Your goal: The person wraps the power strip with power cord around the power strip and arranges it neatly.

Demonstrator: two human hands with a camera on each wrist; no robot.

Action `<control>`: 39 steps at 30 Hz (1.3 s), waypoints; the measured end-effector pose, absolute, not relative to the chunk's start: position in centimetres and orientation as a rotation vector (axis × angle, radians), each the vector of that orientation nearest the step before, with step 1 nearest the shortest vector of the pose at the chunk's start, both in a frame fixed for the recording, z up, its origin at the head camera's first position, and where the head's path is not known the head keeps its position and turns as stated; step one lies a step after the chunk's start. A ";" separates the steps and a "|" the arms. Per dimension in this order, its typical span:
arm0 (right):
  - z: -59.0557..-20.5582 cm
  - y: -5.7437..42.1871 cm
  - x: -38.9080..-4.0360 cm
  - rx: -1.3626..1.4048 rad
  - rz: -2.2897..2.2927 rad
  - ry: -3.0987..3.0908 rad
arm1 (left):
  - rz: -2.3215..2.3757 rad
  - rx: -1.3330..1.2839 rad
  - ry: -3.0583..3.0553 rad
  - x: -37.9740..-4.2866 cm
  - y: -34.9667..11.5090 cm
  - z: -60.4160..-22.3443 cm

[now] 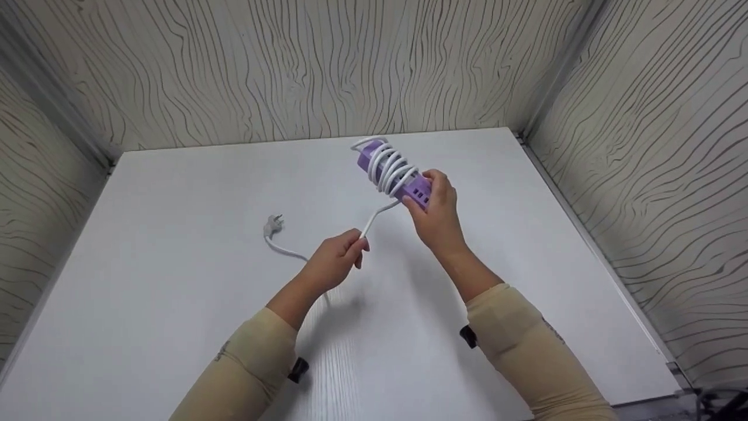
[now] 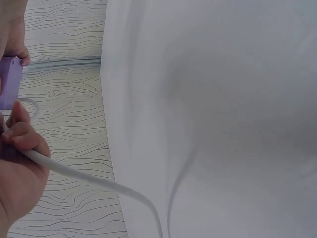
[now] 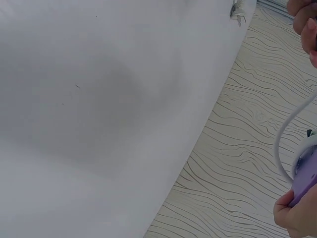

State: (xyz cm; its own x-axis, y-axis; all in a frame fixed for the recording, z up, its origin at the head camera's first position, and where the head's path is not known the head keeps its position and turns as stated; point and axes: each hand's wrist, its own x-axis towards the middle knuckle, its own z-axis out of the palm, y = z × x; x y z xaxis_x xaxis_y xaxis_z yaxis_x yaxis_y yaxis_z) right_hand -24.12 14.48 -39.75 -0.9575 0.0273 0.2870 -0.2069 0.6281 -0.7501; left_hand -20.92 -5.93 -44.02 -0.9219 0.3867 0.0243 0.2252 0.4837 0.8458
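Note:
A purple power strip (image 1: 416, 188) is held up over the table by my right hand (image 1: 439, 216), thumb on one side and fingers on the other at its near end. Several turns of its white cord (image 1: 390, 165) are wound round the strip's body. From the strip a length of cord runs down to my left hand (image 1: 337, 255), which pinches it between thumb and curled fingers. Past that hand the cord hangs toward the table, and its plug (image 1: 273, 225) lies at the left with the prongs pointing right. In the left wrist view the gripped cord (image 2: 89, 177) trails off rightward.
The white table (image 1: 175, 234) is bounded by wood-grain patterned panels (image 1: 304, 70) at the back and both sides. A metal rail (image 1: 584, 228) follows the right edge. Dark cables (image 1: 721, 400) show at the lower right corner.

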 end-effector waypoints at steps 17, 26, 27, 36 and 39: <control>-42.4 15.7 -25.8 0.169 0.667 -2.605 | 1.386 0.561 2.695 -20.6 -6.7 -42.1; -43.3 16.3 -26.0 0.167 0.516 -2.624 | 1.396 0.489 2.842 -20.7 -7.1 -40.3; -43.4 16.3 -26.0 0.175 0.500 -2.626 | 1.385 0.481 2.850 -20.7 -7.0 -40.1; -43.7 16.0 -25.9 0.204 0.383 -2.709 | 1.318 0.522 2.884 -20.3 -7.0 -38.8; -43.9 16.0 -25.8 0.224 0.358 -2.738 | 1.358 0.499 2.867 -20.3 -7.1 -38.3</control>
State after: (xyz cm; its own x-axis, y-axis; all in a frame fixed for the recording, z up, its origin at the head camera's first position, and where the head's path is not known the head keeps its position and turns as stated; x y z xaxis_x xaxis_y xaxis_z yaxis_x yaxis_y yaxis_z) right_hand -25.83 15.99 -43.85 -0.9195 -0.1072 0.3782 -0.2009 0.9551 -0.2178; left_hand -20.30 -7.05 -38.27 -0.9492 0.2475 0.1942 0.3071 0.5944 0.7432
